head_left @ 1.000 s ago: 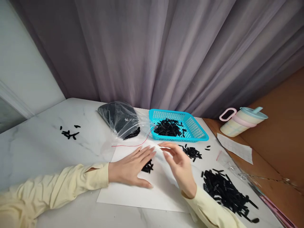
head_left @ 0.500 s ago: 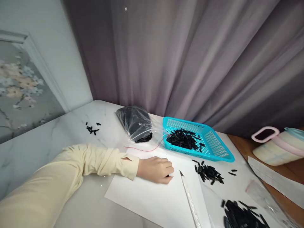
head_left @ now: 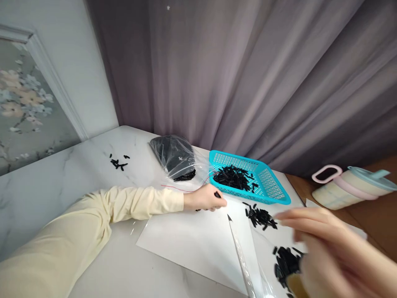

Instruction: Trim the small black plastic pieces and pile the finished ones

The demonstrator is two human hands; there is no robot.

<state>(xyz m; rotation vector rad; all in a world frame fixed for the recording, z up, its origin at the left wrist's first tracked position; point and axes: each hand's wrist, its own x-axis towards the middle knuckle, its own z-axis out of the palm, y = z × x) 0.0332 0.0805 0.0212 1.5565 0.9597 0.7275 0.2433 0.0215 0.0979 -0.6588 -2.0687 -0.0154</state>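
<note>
My left hand (head_left: 206, 198) is closed just above the top of the white paper sheet (head_left: 192, 244). A small, slim black piece (head_left: 217, 194) shows at its curled fingers, and another dark bit lies below the wrist. My right hand (head_left: 328, 240), smeared by motion, hangs over the right side of the table; its fingers reach left beside a small heap of slim black pieces (head_left: 262, 217). Under it, partly hidden, lies a larger heap of black pieces (head_left: 287, 265). Something tan and blurred (head_left: 296, 285) shows beneath that hand; I cannot make it out.
A blue basket (head_left: 276, 199) holds many black pieces. Left of it lies a clear bag (head_left: 173, 155) of black pieces, with a red string (head_left: 173, 187) nearby. A dark-tipped white pencil-like tool (head_left: 238, 248) crosses the sheet. Loose pieces (head_left: 118, 164) lie left; a cup (head_left: 344, 188) stands right.
My right hand has come into view from the right. My left hand has lifted and shifted slightly up the sheet, turning so a black piece shows. The view has shifted a little.
</note>
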